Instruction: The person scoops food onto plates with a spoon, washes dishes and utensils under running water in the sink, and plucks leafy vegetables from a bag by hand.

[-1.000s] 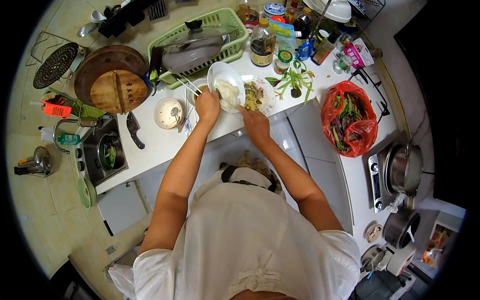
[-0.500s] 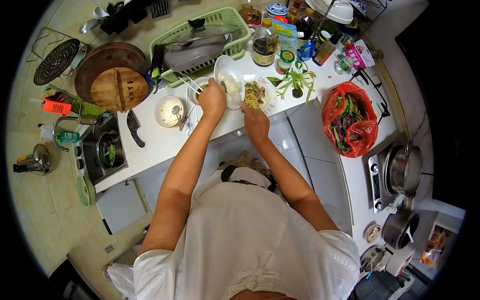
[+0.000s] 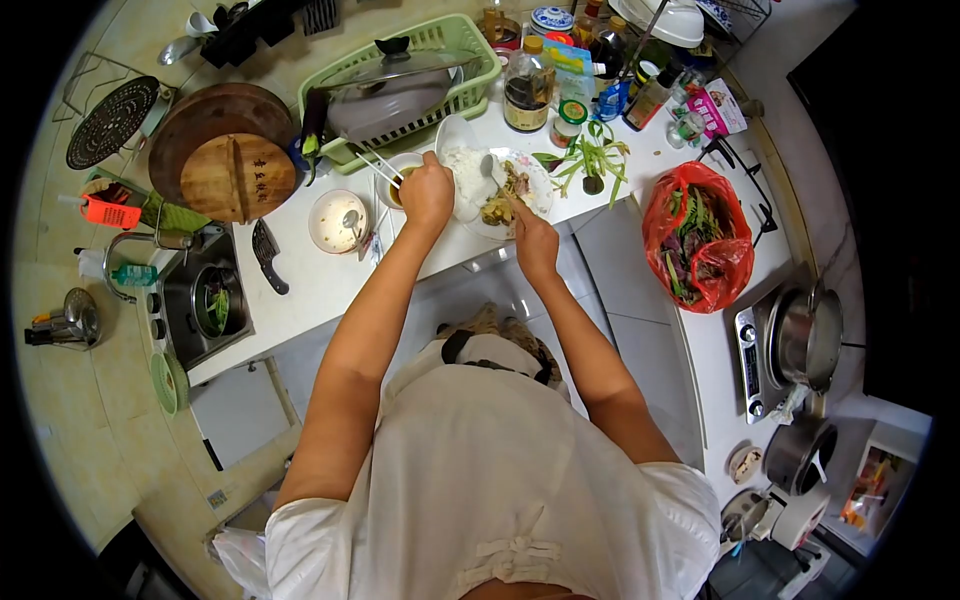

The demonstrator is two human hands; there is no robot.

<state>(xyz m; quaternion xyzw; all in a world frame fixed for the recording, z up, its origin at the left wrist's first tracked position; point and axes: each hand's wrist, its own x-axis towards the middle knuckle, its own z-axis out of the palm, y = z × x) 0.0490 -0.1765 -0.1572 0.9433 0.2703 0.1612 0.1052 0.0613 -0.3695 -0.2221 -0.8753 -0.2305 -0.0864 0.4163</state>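
Note:
My left hand [image 3: 427, 192] grips the rim of a tilted white bowl [image 3: 456, 133] that holds a white food, probably rice. The bowl overlaps the left side of a patterned plate [image 3: 541, 187] with mixed yellowish and brown food [image 3: 497, 211] on it. My right hand [image 3: 537, 243] is closed round the handle of a metal spoon [image 3: 489, 168]. The spoon's head lies by the white food, between bowl and plate. Left of my left hand, white chopsticks [image 3: 380, 165] rest across a small bowl of dark sauce [image 3: 396, 193].
Left on the counter are a used bowl [image 3: 325, 222] with a spoon and a black knife [image 3: 266, 252]. Behind stand a green basket [image 3: 475, 90] and a sauce bottle [image 3: 527, 92]. Leafy stems [image 3: 597, 165] lie right of the plate, near a red bag of greens [image 3: 738, 262].
My right hand has moved right and slightly down with the spoon, whose head now shows beside the white food. The bowl in my left hand has turned, exposing more of its contents.

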